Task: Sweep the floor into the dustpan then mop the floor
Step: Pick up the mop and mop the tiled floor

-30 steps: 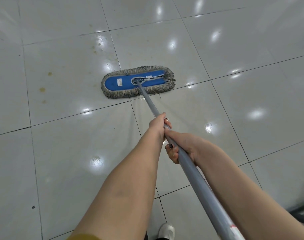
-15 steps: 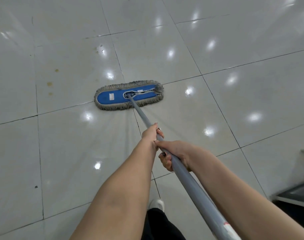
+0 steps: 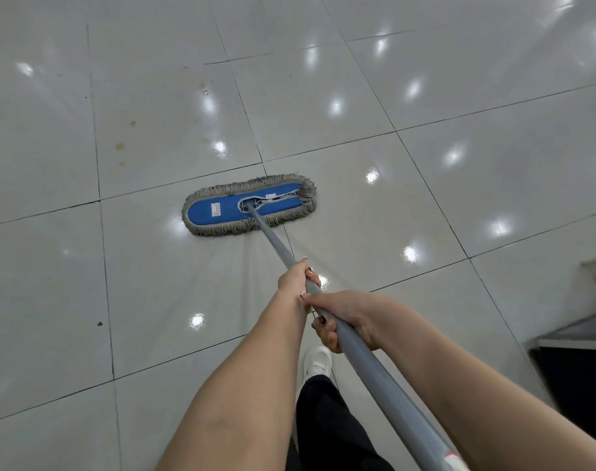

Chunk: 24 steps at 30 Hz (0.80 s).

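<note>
Mop handle (image 3: 357, 348): your left hand (image 3: 294, 283) and right hand (image 3: 347, 317) both wrap it, fingers curled tight, hands touching; mop head (image 3: 249, 205) flat on floor (image 3: 85, 283).

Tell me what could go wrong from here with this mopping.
1. The brownish stains lie left of and beyond the mop head, so a straight stroke may miss them.
2. The tiles look glossy, perhaps wet; the white shoe stands right behind the mop head and might slip.
3. The dark ledge sits close on the right; swinging the handle, gripped by the left hand and right hand, might strike it.
</note>
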{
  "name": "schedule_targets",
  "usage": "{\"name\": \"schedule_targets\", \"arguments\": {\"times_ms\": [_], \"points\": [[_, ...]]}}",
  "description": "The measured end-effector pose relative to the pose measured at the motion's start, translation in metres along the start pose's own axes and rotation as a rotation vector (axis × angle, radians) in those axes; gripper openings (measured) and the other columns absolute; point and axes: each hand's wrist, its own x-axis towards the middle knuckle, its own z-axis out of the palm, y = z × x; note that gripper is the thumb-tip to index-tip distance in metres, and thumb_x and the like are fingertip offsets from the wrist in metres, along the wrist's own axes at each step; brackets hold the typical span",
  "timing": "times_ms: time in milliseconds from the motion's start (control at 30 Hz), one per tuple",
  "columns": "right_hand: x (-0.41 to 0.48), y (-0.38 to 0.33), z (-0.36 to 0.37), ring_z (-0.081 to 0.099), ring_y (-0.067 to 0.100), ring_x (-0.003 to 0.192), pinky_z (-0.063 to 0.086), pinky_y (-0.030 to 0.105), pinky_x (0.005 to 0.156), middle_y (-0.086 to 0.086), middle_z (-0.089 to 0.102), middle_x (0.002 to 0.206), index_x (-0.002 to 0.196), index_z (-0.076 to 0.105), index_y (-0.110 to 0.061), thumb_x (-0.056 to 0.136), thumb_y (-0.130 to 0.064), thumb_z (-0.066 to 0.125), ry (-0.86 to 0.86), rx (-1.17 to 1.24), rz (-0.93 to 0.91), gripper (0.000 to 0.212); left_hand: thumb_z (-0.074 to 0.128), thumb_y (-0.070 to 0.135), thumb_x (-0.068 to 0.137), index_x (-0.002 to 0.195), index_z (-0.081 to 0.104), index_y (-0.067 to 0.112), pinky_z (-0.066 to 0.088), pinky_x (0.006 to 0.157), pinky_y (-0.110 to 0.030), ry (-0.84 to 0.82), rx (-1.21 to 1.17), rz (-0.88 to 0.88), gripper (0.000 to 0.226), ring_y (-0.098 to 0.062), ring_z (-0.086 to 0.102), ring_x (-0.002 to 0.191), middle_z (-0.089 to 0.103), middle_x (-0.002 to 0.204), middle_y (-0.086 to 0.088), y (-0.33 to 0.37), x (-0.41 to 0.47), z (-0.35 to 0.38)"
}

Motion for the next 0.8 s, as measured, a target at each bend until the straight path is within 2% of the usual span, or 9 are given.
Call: {"name": "schedule_targets", "arguments": {"times_ms": [167,333,467,600,800], "points": [[-0.011,0.056,0.048,0.037,0.006,0.023,0.034,0.011,0.03,0.0,0.044,0.036,0.071,0.042,-0.011,0.091,-0.035,0.06,0.014,0.022,-0.003,0.036,0.047,0.013,0.098,0.067,0.036,0.011,0.029,0.028,-0.008,-0.006,-0.012,-0.014,0.033,-0.001,0.035,0.022,0.035,0.062,0.001,-0.015,-0.031,-0.06],[-0.026,0.1,0.066,0.037,0.007,0.024,0.033,0.011,0.03,0.001,0.043,0.036,0.071,0.041,-0.012,0.09,-0.038,0.062,0.039,0.011,0.007,0.038,0.047,0.016,0.098,0.067,0.036,0.013,0.029,0.03,-0.007,-0.032,-0.009,-0.032,0.034,-0.002,0.035,0.023,0.037,0.035,0.005,-0.041,-0.063,-0.099],[-0.033,0.137,0.074,0.037,0.008,0.024,0.034,0.011,0.03,0.001,0.044,0.037,0.069,0.041,-0.011,0.089,-0.039,0.063,0.041,-0.028,0.017,0.041,0.047,0.018,0.099,0.067,0.036,0.013,0.029,0.03,-0.007,-0.034,-0.032,-0.039,0.033,-0.001,0.035,0.023,0.036,0.033,0.007,-0.065,-0.084,-0.124],[-0.042,0.171,0.069,0.037,0.007,0.023,0.033,0.011,0.029,0.001,0.045,0.036,0.071,0.044,-0.009,0.09,-0.041,0.061,0.049,-0.039,-0.007,0.041,0.046,0.017,0.099,0.066,0.036,0.013,0.029,0.029,-0.008,-0.032,-0.068,-0.013,0.035,-0.001,0.034,0.021,0.035,0.031,0.007,-0.095,-0.102,-0.137],[-0.064,0.231,0.039,0.035,0.003,0.02,0.029,0.009,0.026,-0.003,0.042,0.031,0.071,0.044,-0.009,0.097,-0.042,0.047,-0.008,-0.108,-0.032,0.042,0.046,0.016,0.098,0.063,0.034,0.013,0.027,0.03,-0.008,0.024,-0.058,0.026,0.037,-0.003,0.034,0.02,0.036,0.028,0.007,-0.164,-0.133,-0.144]]}}
